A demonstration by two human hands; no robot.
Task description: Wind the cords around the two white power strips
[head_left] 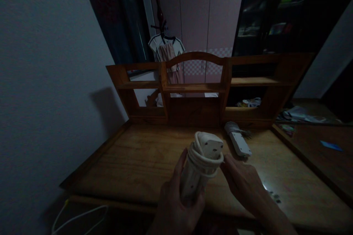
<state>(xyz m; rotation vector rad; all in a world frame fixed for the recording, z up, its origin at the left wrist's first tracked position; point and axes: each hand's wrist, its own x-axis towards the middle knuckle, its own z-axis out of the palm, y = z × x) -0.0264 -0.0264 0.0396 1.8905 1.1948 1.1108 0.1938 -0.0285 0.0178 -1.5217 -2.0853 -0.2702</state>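
My left hand (176,202) is wrapped around the lower part of a white power strip (202,161), held upright above the wooden desk (138,165). A white cord (205,156) is wound in loops around the strip's upper end. My right hand (242,183) reaches in from the right, its fingertips pinching the cord loop at the strip's side. A second white power strip (238,141) with its cord wound round it lies on the desk just behind and to the right of my hands.
A wooden shelf unit (195,88) stands along the desk's back edge. A grey wall (41,80) is at the left. A loose white cable (79,216) hangs below the desk's front left. Papers and clutter (300,114) lie on the surface to the right.
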